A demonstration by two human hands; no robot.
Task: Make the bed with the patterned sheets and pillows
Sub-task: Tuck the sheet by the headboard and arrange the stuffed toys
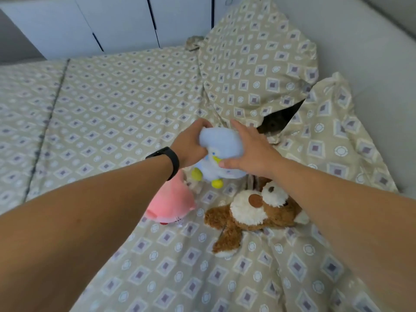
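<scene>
While the patterned sheet (117,102) lies mostly flat across the bed on the left, a dark seam runs down it there, and any tug from the middle could pull that smooth part askew. Next comes the left hand (191,146), a black wristband (167,159) on its wrist, its fingers curled round the head of a pale blue soft toy (219,154). Below it a pink soft toy (172,201) lies on the sheet, close enough that a lowered forearm could knock it over. The right hand (249,152) clasps the blue toy from the other side, thumb underneath; held between the two hands and above the bed, the toy could slip and land on the brown teddy bear (254,210) lying just below. Further right, one patterned pillow (258,64) leans against the wall and a second (337,136) slumps beside it with a dark gap between them; pushing the toy in there could topple either. No writing or brand can be read anywhere.
</scene>
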